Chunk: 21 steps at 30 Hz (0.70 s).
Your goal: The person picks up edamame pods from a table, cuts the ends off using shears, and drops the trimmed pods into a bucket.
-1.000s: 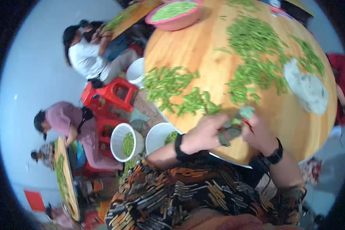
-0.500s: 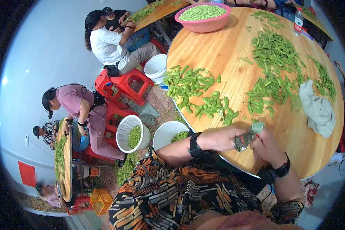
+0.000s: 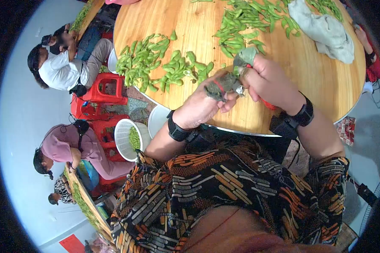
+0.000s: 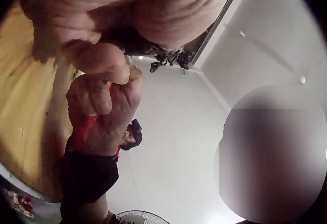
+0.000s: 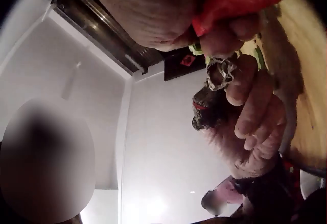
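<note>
My left hand (image 3: 198, 105) and right hand (image 3: 270, 78) meet over the near edge of the round table. A dark grey-green wrap (image 3: 217, 89), tied with a red band, covers the left thumb; its frayed end (image 5: 219, 75) shows between the hands. A pale green cover (image 3: 245, 57) sits on the right thumb. In the right wrist view, a bit of green pod (image 5: 195, 49) shows at the right hand's curled fingers, with something red (image 5: 240, 2) across the palm. The left fingers bend close beside it; I cannot tell what they hold.
Edamame pods (image 3: 141, 63) lie on the wooden table (image 3: 185, 25) at left, with another heap (image 3: 240, 29) farther back. A grey cloth (image 3: 325, 31) rests at right. White baskets (image 3: 128, 141) and red stools (image 3: 107, 89) stand at left, near seated people.
The head view has shifted, so the table sits higher and farther left. My hands stay together; the left has turned, showing more of its palm side and the wrapped thumb.
</note>
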Each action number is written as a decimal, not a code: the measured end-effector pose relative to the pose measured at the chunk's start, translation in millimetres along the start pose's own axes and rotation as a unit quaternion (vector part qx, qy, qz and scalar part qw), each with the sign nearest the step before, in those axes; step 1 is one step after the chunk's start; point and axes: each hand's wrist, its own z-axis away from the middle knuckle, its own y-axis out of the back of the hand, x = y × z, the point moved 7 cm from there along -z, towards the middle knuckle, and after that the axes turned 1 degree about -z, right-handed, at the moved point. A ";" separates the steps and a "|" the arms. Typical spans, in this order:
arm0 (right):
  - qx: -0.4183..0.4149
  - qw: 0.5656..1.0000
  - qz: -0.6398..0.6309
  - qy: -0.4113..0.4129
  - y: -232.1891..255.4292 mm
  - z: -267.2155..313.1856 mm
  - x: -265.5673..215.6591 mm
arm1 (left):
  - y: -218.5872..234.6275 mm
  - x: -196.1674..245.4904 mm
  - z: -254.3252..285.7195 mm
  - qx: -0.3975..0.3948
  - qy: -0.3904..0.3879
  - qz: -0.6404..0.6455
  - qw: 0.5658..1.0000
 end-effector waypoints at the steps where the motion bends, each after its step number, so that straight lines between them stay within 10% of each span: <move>1: -0.007 1.000 0.007 0.022 -3.1 1.3 -3.7 | -1.8 3.4 -0.6 0.002 -0.004 -0.068 0.998; 10: -0.069 0.996 -0.024 0.048 2.8 -2.7 5.5 | -8.2 23.2 2.5 0.051 -0.189 -0.445 0.874; 12: -0.042 0.992 -0.109 -0.044 0.2 0.2 -5.6 | 6.8 8.2 -3.1 0.117 -0.034 -0.163 0.979; 13: -0.001 0.995 0.009 0.102 0.7 -3.8 -1.7 | 7.8 9.3 -4.3 0.118 -0.028 -0.140 0.983; 19: -0.002 0.953 0.192 0.233 -1.4 4.6 -18.4 | 10.2 6.0 -3.7 0.094 -0.018 -0.099 0.990; 21: -0.051 0.973 0.169 0.148 -2.3 6.3 -16.5 | 12.9 2.4 -2.0 0.070 0.007 -0.097 0.993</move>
